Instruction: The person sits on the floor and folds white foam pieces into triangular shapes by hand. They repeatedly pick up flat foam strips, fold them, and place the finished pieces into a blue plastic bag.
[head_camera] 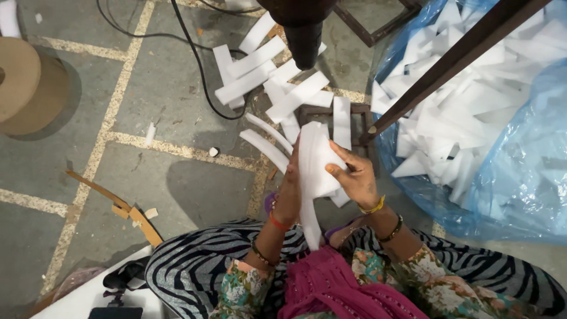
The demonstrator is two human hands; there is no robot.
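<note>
Both of my hands hold one bundle of white foam strips (313,162) upright in front of my lap. My left hand (287,192) grips its left edge, seen from the back. My right hand (354,174) wraps the right side, thumb laid across the front. The strips' lower ends hang down toward my pink scarf (331,283). Just beyond the bundle, two curved foam strips (267,142) lie on the floor.
A pile of loose white foam strips (266,71) lies on the concrete floor ahead. A blue plastic bag (520,177) full of foam pieces stands at right, crossed by a dark wooden leg (455,59). A black cable (198,65), cardboard roll (23,82) and cardboard scraps (127,210) lie left.
</note>
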